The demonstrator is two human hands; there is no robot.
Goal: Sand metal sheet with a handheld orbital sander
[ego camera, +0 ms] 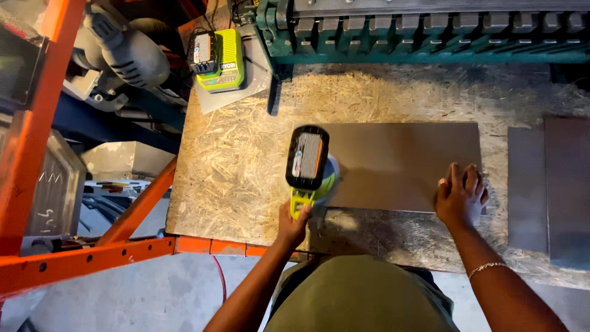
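My left hand (293, 222) grips the lime-green handle of a cordless power tool (309, 165) with a black battery pack on top. The tool rests on the left end of a flat grey metal sheet (405, 161) that lies on a chipboard worktop (239, 172). My right hand (462, 195) lies flat on the sheet's near right corner, fingers spread and pressing down. A thin bracelet sits on that wrist.
More grey metal sheets (550, 184) lie at the right. A green metal machine (424, 31) runs along the back edge. A lime-green battery charger (218, 60) sits at the back left. Orange rack beams (80, 258) and a grey power tool (123, 52) stand left.
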